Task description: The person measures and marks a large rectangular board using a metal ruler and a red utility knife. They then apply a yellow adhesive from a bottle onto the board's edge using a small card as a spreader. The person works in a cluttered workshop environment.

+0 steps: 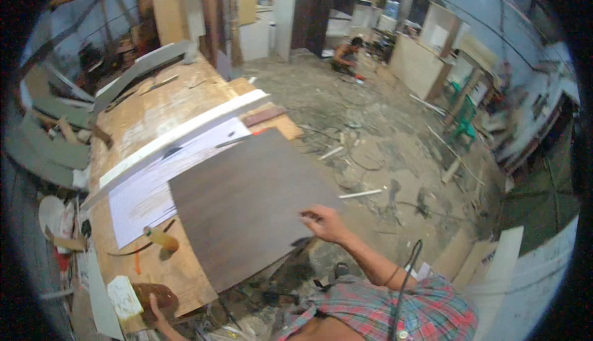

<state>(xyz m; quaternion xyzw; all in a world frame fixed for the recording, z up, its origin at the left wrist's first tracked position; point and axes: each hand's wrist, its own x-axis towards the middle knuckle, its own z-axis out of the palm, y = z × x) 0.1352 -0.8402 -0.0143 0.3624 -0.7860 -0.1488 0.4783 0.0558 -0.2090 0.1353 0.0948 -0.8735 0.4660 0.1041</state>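
Note:
A large dark brown board (247, 199) lies flat across the workbench, jutting past its right side. My right hand (326, 223) is over the board's right edge, its fingers curled together; whatever may be in them is too small to make out. At the bench's near left corner my left hand (158, 317) is against a brown container (154, 296), fingers closed on its side. Beside that container is a white, yellow-edged piece (125, 298). A small bottle of amber liquid (162, 239) is on the bench left of the board.
White sheets (139, 199) and a long white strip (179, 140) lie beyond the board on the wooden bench (197, 282). Offcuts (361, 194) and cables litter the floor. Another person (346, 57) crouches far off. Panels (503, 261) lean at the right, near a green chair (464, 118).

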